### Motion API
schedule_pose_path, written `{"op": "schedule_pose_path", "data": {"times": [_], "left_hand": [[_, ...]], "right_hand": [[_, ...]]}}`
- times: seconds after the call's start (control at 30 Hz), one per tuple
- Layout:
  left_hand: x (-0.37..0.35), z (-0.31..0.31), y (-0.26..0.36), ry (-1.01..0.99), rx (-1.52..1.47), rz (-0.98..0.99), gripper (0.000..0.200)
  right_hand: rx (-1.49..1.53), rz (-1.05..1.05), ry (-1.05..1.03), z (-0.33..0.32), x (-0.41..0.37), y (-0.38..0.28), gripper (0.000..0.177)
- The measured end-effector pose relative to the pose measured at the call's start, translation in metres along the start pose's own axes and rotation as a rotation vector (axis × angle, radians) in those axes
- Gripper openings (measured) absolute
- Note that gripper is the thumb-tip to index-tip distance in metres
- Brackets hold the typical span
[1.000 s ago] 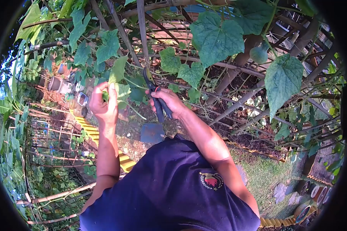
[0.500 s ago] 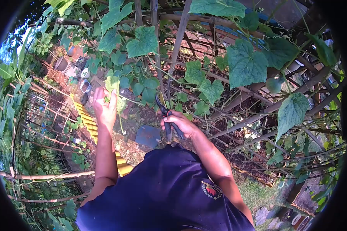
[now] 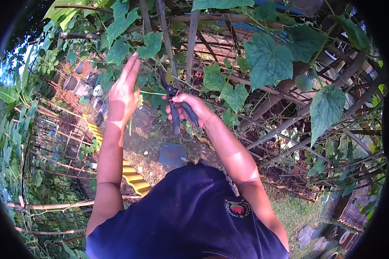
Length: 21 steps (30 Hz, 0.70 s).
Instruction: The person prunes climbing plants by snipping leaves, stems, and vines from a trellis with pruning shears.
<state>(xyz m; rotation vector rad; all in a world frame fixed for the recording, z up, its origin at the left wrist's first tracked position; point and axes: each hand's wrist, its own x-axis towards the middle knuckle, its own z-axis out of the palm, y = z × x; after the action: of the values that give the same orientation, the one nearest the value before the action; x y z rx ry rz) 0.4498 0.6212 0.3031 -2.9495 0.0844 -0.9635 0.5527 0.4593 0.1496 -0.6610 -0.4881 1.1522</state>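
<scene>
My left hand (image 3: 124,95) is raised with its fingers stretched upward beside a green leaf (image 3: 152,45) on the trellis. Behind its palm and thumb it holds a pale green leaf, mostly hidden, whose thin stems (image 3: 152,93) stick out to the right and hang below. Dark-handled pruning shears (image 3: 176,116) are in my right hand (image 3: 189,108), handles spread apart. Their blades point up toward the vines and poles; whether they touch a stem is unclear.
A wooden trellis (image 3: 192,47) with broad-leaved vines spans the top and right. A yellow corrugated strip (image 3: 135,178) and a dark flat slab (image 3: 172,155) lie on the ground. Bamboo rails (image 3: 73,205) stand at left. Pots (image 3: 349,241) show at lower right.
My left hand has moved up toward the trellis leaves, its fingers now extended. My right hand has shifted up and left with the shears, whose handles are wider apart.
</scene>
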Motion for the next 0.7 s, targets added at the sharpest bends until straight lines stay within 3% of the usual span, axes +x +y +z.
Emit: {"op": "schedule_pose_path", "data": {"times": [0.23,0.7], "left_hand": [[-0.004,-0.008,-0.006,-0.019,-0.019,-0.018,0.067],[-0.012,-0.013,-0.008,0.018,0.021,0.004,0.064]], "right_hand": [[0.28,0.003,-0.223,0.004,0.039,-0.013,0.05],[0.33,-0.01,-0.226,-0.004,0.06,-0.017,0.049]]}}
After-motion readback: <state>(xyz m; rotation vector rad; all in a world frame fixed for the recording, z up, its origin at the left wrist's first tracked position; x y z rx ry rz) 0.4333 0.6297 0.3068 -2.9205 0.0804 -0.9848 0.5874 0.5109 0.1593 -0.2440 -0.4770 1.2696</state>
